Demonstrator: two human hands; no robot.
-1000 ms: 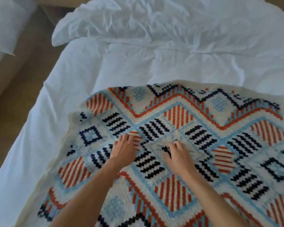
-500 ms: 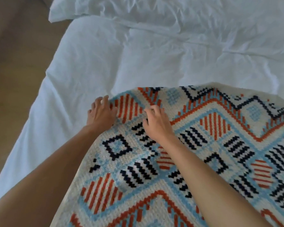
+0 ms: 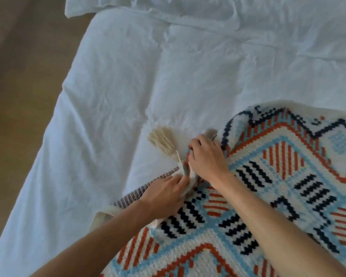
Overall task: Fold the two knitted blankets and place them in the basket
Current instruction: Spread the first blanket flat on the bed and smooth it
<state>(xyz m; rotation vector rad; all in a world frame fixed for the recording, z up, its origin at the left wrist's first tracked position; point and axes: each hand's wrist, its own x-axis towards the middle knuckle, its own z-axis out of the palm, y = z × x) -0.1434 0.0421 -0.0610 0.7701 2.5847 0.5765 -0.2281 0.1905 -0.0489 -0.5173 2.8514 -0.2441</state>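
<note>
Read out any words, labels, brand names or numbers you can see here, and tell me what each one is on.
No text can be read anywhere in view.
Patterned knitted blanket: only orange, navy and light-blue geometric shapes, no letters, and no label showing.
White bed sheet and cream tassel: plain, nothing written on them.

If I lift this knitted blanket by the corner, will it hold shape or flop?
Probably flops: the knitted blanket bunches softly where the left hand and right hand grip its corner. The chunky knit suggests some weight. Its tassel would likely dangle.
</note>
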